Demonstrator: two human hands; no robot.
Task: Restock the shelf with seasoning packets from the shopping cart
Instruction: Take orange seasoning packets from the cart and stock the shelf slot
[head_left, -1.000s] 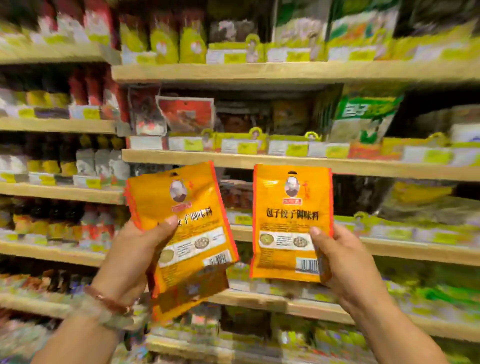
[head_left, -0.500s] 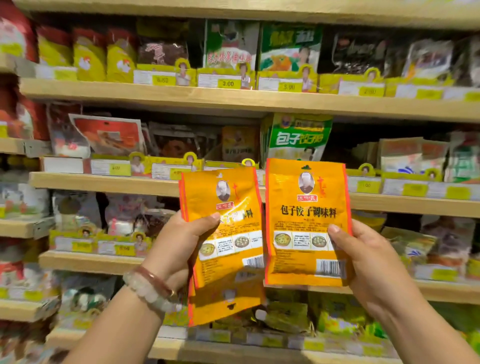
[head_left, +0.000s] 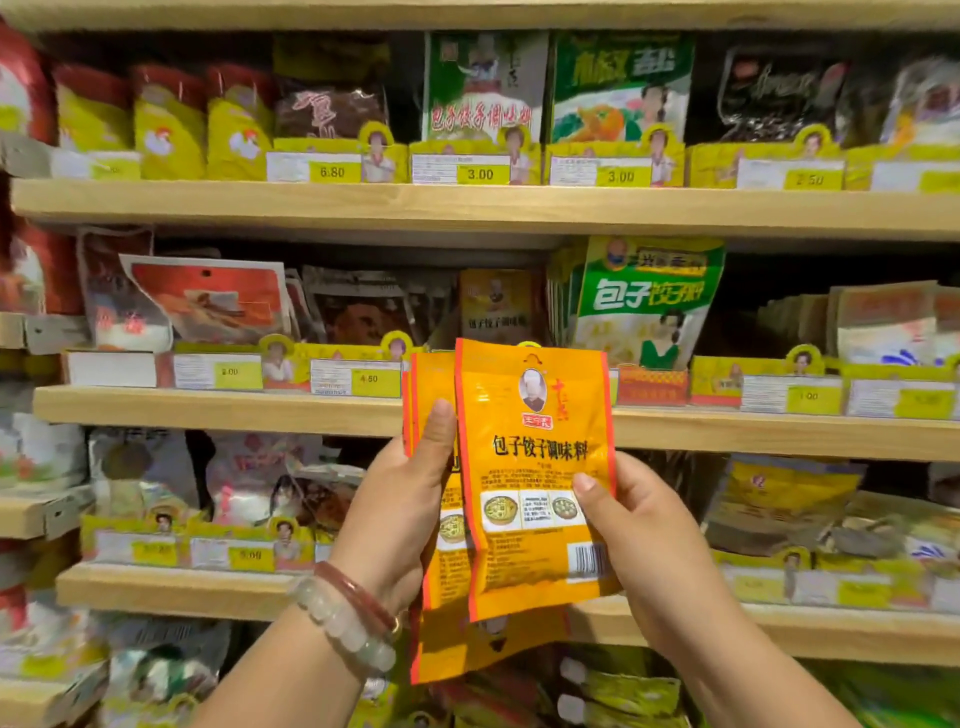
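Seasoning packets (head_left: 540, 483), orange, are held stacked before the shelf (head_left: 218, 410), gripped by left hand (head_left: 400, 499) and right hand (head_left: 639, 535), fingers curled round the edges. Judged step: squaring the stack. Next: insertion beside the matching orange packet (head_left: 496, 306).

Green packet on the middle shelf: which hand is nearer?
Right. The right hand is below the green packet, slightly left; the left hand is farther left, behind the orange packets.
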